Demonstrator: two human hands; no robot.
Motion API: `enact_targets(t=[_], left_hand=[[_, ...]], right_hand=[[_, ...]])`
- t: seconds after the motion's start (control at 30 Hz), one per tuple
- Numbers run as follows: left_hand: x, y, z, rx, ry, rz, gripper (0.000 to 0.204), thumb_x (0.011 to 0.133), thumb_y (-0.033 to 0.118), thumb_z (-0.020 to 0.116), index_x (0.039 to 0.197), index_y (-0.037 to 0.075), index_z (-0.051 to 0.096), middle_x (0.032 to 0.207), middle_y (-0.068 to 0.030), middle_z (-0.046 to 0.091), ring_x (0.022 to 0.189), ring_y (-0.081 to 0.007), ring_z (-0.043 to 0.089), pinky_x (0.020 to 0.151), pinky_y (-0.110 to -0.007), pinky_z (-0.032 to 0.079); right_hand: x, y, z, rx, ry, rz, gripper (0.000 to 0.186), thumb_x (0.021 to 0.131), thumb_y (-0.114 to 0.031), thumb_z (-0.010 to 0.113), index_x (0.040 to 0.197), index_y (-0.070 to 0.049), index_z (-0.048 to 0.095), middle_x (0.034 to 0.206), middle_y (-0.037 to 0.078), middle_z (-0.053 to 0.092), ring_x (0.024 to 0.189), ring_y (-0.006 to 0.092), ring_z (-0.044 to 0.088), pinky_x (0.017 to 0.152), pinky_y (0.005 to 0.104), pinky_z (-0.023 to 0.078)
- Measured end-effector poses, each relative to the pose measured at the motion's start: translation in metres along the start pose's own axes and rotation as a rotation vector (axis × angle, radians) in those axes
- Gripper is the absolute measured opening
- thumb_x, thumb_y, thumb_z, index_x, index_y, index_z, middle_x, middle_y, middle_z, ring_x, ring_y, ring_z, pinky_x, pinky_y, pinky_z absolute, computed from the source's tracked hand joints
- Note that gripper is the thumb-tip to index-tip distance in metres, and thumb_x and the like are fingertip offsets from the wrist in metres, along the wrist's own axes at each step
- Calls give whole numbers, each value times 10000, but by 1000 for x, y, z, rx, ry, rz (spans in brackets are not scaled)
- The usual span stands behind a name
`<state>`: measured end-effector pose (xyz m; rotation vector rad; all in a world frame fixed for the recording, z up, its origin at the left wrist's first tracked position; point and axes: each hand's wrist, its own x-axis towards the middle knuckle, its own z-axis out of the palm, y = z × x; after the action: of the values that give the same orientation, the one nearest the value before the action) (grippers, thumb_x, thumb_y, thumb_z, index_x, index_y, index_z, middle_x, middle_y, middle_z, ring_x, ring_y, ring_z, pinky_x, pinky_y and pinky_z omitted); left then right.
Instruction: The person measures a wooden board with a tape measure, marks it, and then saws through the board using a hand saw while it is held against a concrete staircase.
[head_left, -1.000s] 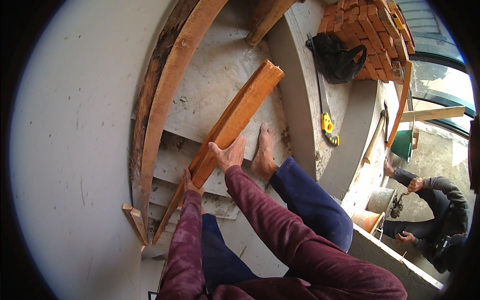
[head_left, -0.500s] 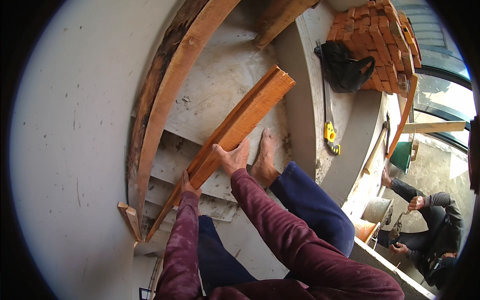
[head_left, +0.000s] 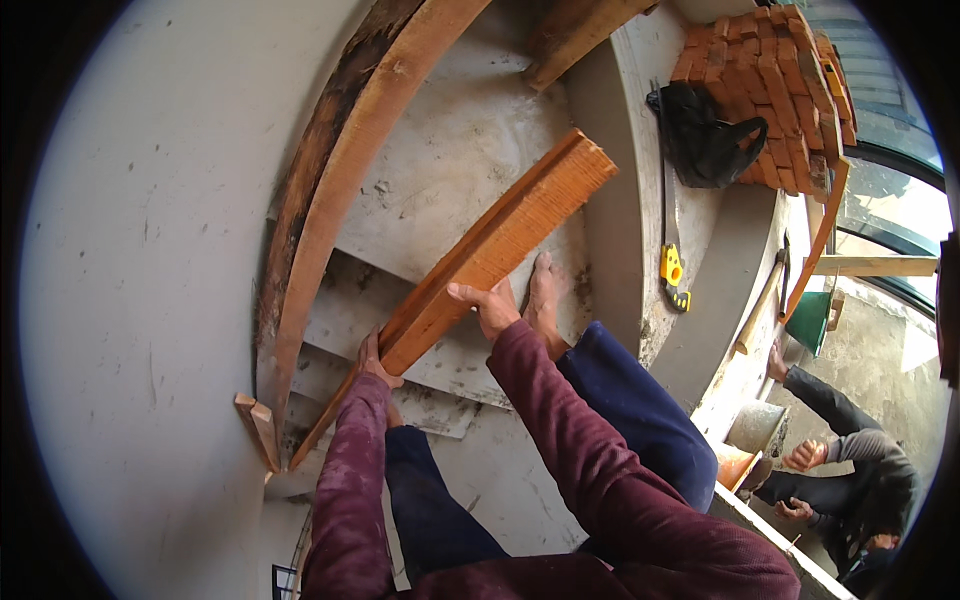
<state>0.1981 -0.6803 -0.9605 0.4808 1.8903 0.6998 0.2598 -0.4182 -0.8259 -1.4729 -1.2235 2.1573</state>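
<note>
A reddish-brown wooden board [head_left: 520, 230] slants across the stairs, its far end raised toward the upper right. Along its left side runs a darker, longer strip that reaches down to the lower left; whether it is a separate piece I cannot tell. My left hand [head_left: 375, 362] is closed round the board's near end. Farther up, my right hand [head_left: 490, 305] grips the near edge, thumb laid over the face. Beneath the board are pale concrete steps [head_left: 360, 295], and my bare right foot [head_left: 543, 300] rests on one beyond my right hand.
A heavy curved timber [head_left: 335, 190] stands along the left wall, with short wood offcuts [head_left: 258, 430] at its foot. To the right lie a yellow-handled saw [head_left: 672, 268], a black bag [head_left: 705, 140], stacked bricks [head_left: 775, 90] and a hammer [head_left: 765, 300]. Another person [head_left: 865, 480] sits lower right.
The board's far end has moved right in the view, and both hands have shifted with it, still gripping. The other person's hands have moved; the muddy tool in them no longer shows.
</note>
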Motion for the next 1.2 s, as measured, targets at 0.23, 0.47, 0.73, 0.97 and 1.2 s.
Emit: enact_targets(t=[0.23, 0.47, 0.73, 0.97, 1.2], left_hand=[[-79, 11, -37, 150, -149, 215, 1195, 387, 342, 914, 1374, 78, 295, 1310, -221, 382, 1272, -386, 343, 1069, -453, 324], [-170, 188, -65, 16, -154, 637, 1291, 492, 395, 901, 1484, 104, 130, 1335, -228, 392, 1237, -400, 399, 1040, -458, 359], [-250, 419, -140, -206, -332, 886, 1322, 481, 246, 936, 1494, 17, 119, 1453, -195, 349, 1332, -259, 376, 1067, -349, 361], [-293, 541, -212, -152, -314, 1158, 727, 584, 148, 883, 1189, 28, 499, 1043, -61, 599, 984, -156, 581, 839, -333, 510], [-349, 561, -188, -286, -444, 1136, 630, 614, 126, 844, 1151, 64, 520, 961, -36, 590, 871, -152, 594, 756, -338, 529]], right_hand=[[-128, -44, 23, -67, 83, -75, 618, 605, -68, 825, 1141, 10, 526, 1014, 101, 621, 954, 224, 603, 851, 341, 489], [-223, -214, 3, -42, 74, -452, 585, 564, -126, 789, 1089, -3, 564, 974, 57, 613, 879, 176, 592, 786, 315, 491], [-305, -441, -13, -191, -24, -933, 564, 813, -304, 681, 1284, -58, 494, 1187, 87, 584, 1109, 186, 555, 899, 360, 464], [-363, -283, 11, -373, -126, -854, 1265, 652, -544, 799, 1508, -166, -52, 1490, 299, 215, 1369, 432, 273, 1063, 575, 325], [-380, -224, 79, 54, 30, -1089, 1020, 750, -352, 698, 1502, -34, 86, 1484, 191, 259, 1387, 287, 262, 1133, 387, 228]])
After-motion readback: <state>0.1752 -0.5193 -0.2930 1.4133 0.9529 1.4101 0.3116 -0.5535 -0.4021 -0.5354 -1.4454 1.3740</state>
